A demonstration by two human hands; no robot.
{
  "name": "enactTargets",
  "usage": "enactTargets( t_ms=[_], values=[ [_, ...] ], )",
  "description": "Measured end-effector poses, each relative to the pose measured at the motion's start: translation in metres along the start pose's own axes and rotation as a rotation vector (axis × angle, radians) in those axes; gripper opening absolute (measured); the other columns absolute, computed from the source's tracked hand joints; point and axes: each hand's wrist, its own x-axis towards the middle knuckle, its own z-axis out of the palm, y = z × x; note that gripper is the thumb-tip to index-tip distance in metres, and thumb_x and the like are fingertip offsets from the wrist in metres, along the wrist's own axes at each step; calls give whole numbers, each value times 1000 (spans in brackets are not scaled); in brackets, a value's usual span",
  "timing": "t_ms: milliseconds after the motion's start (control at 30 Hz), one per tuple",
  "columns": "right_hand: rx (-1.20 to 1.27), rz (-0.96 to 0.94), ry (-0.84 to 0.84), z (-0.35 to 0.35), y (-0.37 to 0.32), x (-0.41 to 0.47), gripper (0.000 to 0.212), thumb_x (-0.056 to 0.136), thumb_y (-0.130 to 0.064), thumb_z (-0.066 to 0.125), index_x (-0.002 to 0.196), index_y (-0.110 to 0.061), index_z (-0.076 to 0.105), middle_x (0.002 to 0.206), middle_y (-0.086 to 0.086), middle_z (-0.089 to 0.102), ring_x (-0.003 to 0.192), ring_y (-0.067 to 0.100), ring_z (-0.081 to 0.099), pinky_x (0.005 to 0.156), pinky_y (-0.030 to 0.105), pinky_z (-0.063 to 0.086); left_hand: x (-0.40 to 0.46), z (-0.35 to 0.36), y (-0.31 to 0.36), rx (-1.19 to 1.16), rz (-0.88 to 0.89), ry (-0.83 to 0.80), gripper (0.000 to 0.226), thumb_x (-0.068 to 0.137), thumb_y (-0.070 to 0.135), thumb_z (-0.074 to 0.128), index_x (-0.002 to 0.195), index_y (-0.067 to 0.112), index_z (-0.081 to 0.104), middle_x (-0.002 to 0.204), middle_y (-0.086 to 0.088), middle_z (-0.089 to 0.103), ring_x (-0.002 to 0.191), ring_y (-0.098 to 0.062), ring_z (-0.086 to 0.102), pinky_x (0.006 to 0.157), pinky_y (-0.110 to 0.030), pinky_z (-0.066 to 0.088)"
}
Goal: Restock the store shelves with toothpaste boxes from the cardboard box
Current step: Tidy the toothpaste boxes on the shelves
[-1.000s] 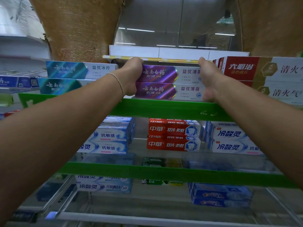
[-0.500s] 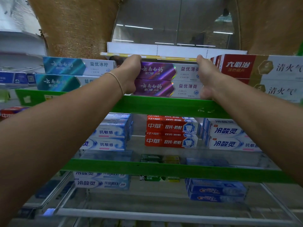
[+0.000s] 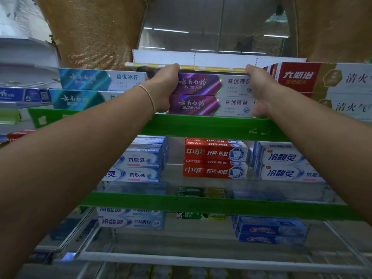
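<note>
Two purple toothpaste boxes [image 3: 211, 94] lie stacked on the top green shelf [image 3: 201, 126], facing me. My left hand [image 3: 164, 89] grips the stack's left end and my right hand [image 3: 259, 91] grips its right end. The fingers of both hands curl behind the boxes and are mostly hidden. The cardboard box is out of sight.
Teal boxes [image 3: 100, 79] sit left of the purple stack, red-and-gold boxes [image 3: 322, 81] right. The shelf below holds blue-white boxes [image 3: 138, 168], red boxes [image 3: 215, 161] and more blue-white boxes [image 3: 285, 166]. A lower green shelf edge [image 3: 201, 204] fronts further boxes. Brown burlap hangs above.
Both hands keep their hold on the purple stack. The view has shifted slightly; the boxes sit a little higher in frame.
</note>
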Motion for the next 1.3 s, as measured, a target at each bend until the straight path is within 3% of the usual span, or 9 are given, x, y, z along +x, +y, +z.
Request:
enactTargets(
  t_ms=[167, 300, 400, 567, 700, 800, 967, 1167, 1300],
  values=[
    [-19, -22, 24, 0, -3, -10, 35, 101, -49, 37, 98, -22, 59, 90, 2, 74, 87, 20, 71, 62, 35, 56, -1, -5, 0, 27, 66, 31, 36, 100, 53, 40, 88, 21, 54, 63, 4, 72, 78, -18, 71, 83, -40, 57],
    [-100, -76, 112, 2, -8, -16, 32, 99, -48, 36, 104, -21, 54, 100, 2, 72, 95, 21, 67, 84, 44, 56, -3, -6, 3, 71, 131, 72, 38, 99, 55, 37, 93, 21, 53, 81, 0, 69, 84, -19, 69, 87, -38, 55],
    [-373, -223, 289, 6, -10, -20, 59, 98, -55, 32, 138, -13, 42, 130, 8, 57, 113, 27, 56, 97, 45, 48, -10, -6, 8, 230, 218, 137, 43, 103, 47, 25, 106, 15, 54, 92, -7, 65, 78, -18, 59, 75, -29, 45],
    [-686, -653, 398, 13, -9, -36, 65, 103, -49, 33, 152, -7, 26, 155, 10, 34, 141, 25, 33, 114, 37, 29, -16, -15, 13, 476, 416, 171, 58, 104, 43, 23, 136, 1, 47, 135, -19, 53, 118, -34, 53, 77, -28, 35],
    [-717, -841, 398, 34, -7, -49, 58, 102, -44, 38, 149, -11, 36, 152, 6, 41, 139, 20, 36, 111, 29, 27, -21, -30, 5, 524, 662, 187, 52, 100, 47, 35, 107, 2, 60, 106, -14, 63, 98, -27, 58, 75, -36, 40],
    [-680, -891, 313, 57, -5, -57, 56, 100, -43, 40, 147, -13, 42, 149, 3, 47, 137, 17, 40, 113, 30, 31, -33, -42, 5, 462, 711, 191, 36, 97, 40, 40, 68, 18, 43, 69, 3, 43, 66, -15, 40, 61, -33, 31],
    [-575, -930, 134, 100, -6, -61, 49, 99, -40, 38, 133, -11, 58, 133, 7, 61, 118, 16, 54, 101, 28, 39, -53, -74, 12, 370, 721, 217, 37, 86, 48, 39, 90, 15, 56, 88, -6, 53, 83, -18, 49, 86, -56, 46],
    [-498, -871, -27, 147, -11, -69, 38, 102, -37, 40, 121, -14, 64, 120, 3, 65, 111, 19, 55, 90, 27, 40, -63, -127, 18, 427, 725, 367, 49, 89, 51, 34, 100, 11, 60, 96, -10, 58, 90, -21, 53, 92, -54, 43],
    [-383, -664, -84, 173, -15, -67, 31, 102, -36, 39, 101, -16, 63, 94, -1, 54, 88, 17, 47, 69, 29, 37, -50, -174, 18, 456, 724, 469, 31, 91, 49, 36, 84, 25, 55, 90, -4, 59, 86, -17, 52, 89, -49, 45]
  ],
)
